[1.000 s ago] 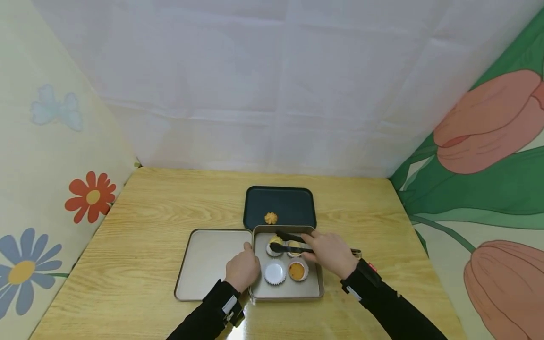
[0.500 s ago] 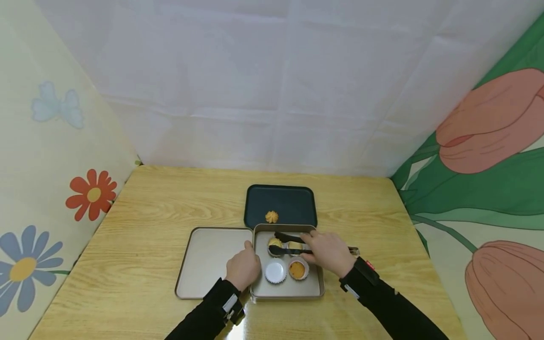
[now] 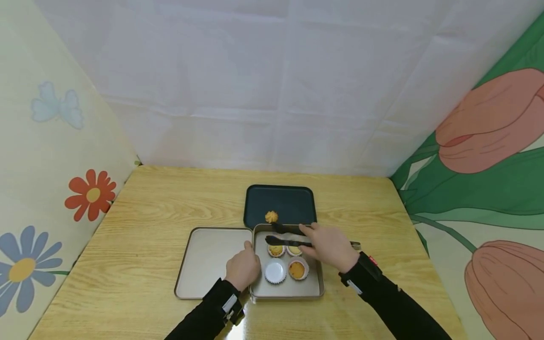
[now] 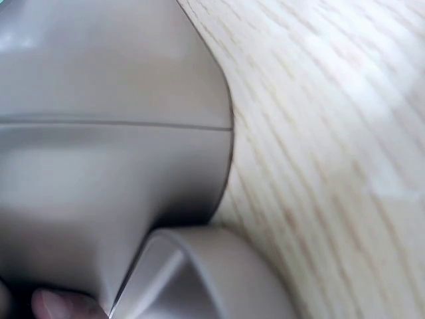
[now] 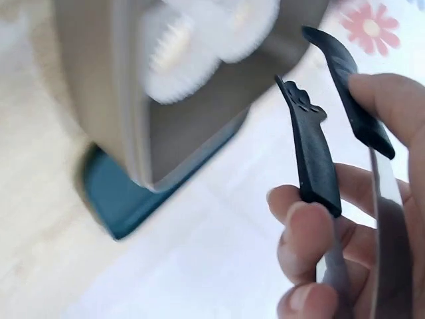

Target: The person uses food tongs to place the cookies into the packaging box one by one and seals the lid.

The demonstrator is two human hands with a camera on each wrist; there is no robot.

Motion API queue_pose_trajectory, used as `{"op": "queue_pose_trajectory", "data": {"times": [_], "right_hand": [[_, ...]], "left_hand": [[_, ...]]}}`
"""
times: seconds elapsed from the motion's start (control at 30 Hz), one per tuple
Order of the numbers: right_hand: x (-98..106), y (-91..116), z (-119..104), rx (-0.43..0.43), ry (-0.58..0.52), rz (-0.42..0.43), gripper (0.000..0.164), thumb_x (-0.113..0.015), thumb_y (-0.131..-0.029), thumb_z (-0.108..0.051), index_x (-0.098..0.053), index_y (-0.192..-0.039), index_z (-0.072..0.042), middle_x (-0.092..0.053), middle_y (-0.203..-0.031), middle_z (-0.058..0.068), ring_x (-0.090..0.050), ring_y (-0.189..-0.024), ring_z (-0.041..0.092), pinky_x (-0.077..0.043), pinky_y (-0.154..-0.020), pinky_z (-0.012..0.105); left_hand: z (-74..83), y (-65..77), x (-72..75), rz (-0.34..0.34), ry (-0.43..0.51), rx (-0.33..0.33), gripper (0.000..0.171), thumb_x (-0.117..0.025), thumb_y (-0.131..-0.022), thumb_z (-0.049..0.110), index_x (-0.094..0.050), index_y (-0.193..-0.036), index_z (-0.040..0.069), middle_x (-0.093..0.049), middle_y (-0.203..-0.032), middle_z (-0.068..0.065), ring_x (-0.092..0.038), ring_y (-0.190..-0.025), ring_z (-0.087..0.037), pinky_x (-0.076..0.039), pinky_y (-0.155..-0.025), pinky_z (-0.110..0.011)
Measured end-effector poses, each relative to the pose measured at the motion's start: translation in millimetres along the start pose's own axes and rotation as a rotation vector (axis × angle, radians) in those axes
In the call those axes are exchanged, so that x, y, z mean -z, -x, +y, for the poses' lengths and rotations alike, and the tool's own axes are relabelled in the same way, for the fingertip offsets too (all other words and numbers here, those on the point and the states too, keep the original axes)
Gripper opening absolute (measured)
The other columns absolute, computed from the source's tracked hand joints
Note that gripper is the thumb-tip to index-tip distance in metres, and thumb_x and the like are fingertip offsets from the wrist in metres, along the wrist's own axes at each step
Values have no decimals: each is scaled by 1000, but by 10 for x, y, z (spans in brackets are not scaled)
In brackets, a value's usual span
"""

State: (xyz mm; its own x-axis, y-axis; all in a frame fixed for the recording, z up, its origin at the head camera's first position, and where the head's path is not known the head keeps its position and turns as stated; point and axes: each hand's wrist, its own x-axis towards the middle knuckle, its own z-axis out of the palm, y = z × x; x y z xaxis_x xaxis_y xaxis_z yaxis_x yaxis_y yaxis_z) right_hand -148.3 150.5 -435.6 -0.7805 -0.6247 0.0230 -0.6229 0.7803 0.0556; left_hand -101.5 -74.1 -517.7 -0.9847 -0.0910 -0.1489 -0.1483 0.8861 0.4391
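Observation:
My right hand (image 3: 329,245) holds a pair of tongs (image 5: 315,149) with black tips and metal arms. Their tips stand apart with nothing between them, over the far part of a metal baking tin (image 3: 289,293). Inside the tin are paper cups. A yellow pastry sits in the back-left cup (image 3: 276,250), and the back-right cup (image 3: 294,250) is partly hidden by the tongs. Front right, a cup holds an orange-brown pastry (image 3: 297,270); the front-left cup (image 3: 275,272) is bare. With my left hand (image 3: 243,268) I grip the tin's left wall; a fingertip (image 4: 60,306) shows there.
Behind the tin lies a dark tray (image 3: 280,196) with one swirled cookie (image 3: 271,216) at its near edge. A flat metal lid (image 3: 208,264) lies left of the tin. A white cloth (image 3: 263,94) hangs behind the wooden table (image 3: 157,212).
My right hand has raised the tongs and shifted them away from the back cups toward the tin's far wall, near the cookie. My left hand stays in place.

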Motion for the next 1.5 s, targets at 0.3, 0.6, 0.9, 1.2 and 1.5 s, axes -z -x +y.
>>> {"op": "queue_pose_trajectory", "data": {"times": [0.3,0.6,0.9,1.2,1.5], "right_hand": [[157,-451,322,-6,4,110,53,-63,-81,-44,-58,-123,-10,-64,-91,12,-35,-39,10,-18,-39,25],[-29,-705,367,26,93,-33,51,-57,-84,-47,-57,-123,-15,-61,-109,11,-53,-61,18,-32,-47,28],[-118,-821,305,31,123,-130,50,-59,-83,-49,-60,-120,-16,-62,-107,9,-57,-64,19,-42,-50,29],[-183,-900,233,41,170,-121,49,-58,-83,-50,-61,-118,-16,-63,-101,8,-60,-74,21,-48,-58,34],[-168,-883,159,87,178,-83,35,-61,-84,-42,-64,-104,-14,-61,-84,6,-56,-63,17,-46,-55,31]], "left_hand": [[-5,12,-23,59,3,-7,23,-45,-85,13,-46,-100,-4,-54,-59,-14,-56,-52,-31,-41,-45,-45],[7,19,-22,11,6,3,36,-44,-86,14,-45,-114,-9,-56,-64,-15,-57,-55,-30,-42,-48,-44],[-3,24,-35,32,5,-9,30,-45,-86,14,-46,-107,-7,-55,-62,-14,-56,-53,-30,-40,-46,-44],[1,10,-26,21,13,-1,28,-45,-86,14,-46,-106,-6,-55,-63,-14,-56,-53,-29,-41,-46,-43],[4,10,-25,19,8,10,25,-46,-86,14,-46,-103,-4,-55,-63,-14,-56,-53,-30,-40,-47,-44]]}}
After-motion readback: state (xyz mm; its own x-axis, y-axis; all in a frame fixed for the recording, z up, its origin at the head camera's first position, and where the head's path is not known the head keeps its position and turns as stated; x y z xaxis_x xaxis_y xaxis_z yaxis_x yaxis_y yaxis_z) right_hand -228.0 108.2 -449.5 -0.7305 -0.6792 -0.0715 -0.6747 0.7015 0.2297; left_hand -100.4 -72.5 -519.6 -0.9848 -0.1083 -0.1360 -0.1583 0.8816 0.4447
